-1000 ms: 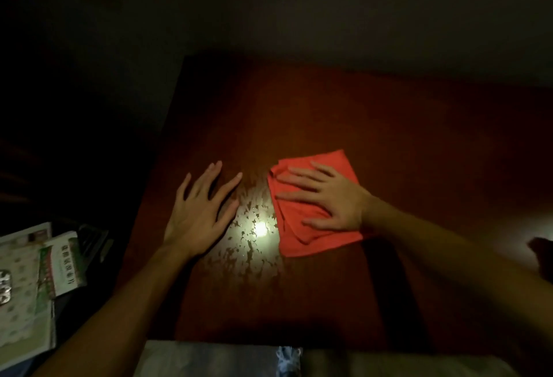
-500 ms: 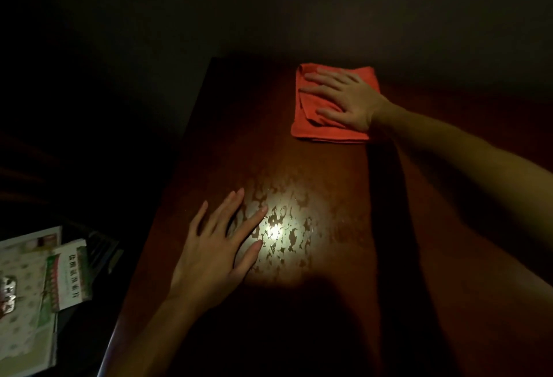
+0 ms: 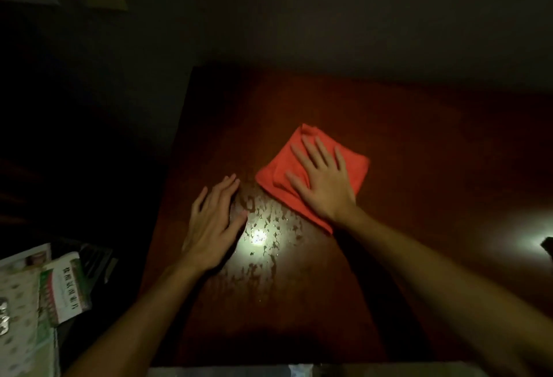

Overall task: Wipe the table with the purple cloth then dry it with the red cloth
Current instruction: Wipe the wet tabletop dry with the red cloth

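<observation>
Right hand (image 3: 321,180) spread flat, palm down, fingers splayed, pressing on folded red cloth (image 3: 311,173) near middle of dark reddish-brown wooden table (image 3: 419,152). Left hand (image 3: 214,222) open and flat on bare tabletop just left of cloth, apart from it, beside glinting wet patch (image 3: 263,236).

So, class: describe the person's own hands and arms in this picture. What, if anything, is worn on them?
Both arms are bare along all that shows, with no sleeve in view. The left hand and the right hand wear no gloves. No ring, watch or bracelet shows on the fingers or wrists, though the dim light makes small details hard to rule out.
</observation>
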